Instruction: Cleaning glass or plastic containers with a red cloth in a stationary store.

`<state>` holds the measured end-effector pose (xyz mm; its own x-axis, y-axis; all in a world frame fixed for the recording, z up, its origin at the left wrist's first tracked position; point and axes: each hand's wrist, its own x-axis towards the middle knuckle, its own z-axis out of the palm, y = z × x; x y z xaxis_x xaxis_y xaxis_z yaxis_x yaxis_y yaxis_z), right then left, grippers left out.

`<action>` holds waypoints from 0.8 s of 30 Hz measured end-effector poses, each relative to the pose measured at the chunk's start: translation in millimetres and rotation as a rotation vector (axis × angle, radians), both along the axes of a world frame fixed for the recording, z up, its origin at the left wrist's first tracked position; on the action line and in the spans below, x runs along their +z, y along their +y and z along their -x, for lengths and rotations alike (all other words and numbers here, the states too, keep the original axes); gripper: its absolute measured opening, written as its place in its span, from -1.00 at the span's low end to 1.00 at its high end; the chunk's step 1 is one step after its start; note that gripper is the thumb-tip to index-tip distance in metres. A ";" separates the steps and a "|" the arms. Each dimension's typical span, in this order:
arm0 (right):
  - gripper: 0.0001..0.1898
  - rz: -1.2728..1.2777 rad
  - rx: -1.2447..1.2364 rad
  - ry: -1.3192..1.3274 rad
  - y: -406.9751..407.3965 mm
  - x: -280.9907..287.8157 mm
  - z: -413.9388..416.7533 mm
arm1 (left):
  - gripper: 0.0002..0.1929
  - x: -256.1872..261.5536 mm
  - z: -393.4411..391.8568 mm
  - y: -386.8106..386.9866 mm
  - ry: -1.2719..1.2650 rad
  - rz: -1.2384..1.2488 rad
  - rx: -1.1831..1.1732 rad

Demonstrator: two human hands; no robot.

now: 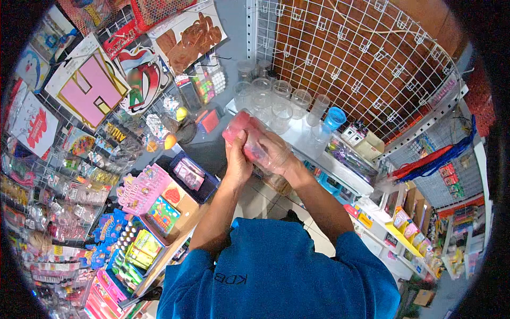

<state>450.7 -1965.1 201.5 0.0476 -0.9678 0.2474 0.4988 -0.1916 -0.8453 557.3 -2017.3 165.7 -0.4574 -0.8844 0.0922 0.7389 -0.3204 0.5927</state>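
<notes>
Both of my hands are around a clear plastic jar (259, 159), raised in front of me and tilted. Something pink, perhaps a cloth, lies over its upper left end. My left hand (239, 157) presses the pink thing (240, 124) with the thumb on top. On the right side, my right hand (279, 153) grips the jar, partly seen through the clear plastic. Just beyond, several clear containers (281, 109) stand on a white shelf (297, 139), with a blue plastic basket (335, 117) at their right.
A white wire grid (358, 71) with hooks rises behind the shelf. Packaged goods hang on the left wall, among them a pink letter H (91, 89). Boxes of small goods stand on a wooden counter (185, 217) at the left. More stocked shelves (402, 231) are at the right.
</notes>
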 end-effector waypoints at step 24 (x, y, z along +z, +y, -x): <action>-0.56 -0.072 -0.312 -0.498 52.2 -59.5 -4.5 | -0.53 -0.4 -2.6 -47.0 -0.103 -0.098 0.056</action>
<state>455.2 -1912.9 142.0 -0.3469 -0.9325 0.1004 0.7682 -0.3440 -0.5400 559.9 -2064.4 165.3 -0.4099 -0.9112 -0.0409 0.6938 -0.3406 0.6346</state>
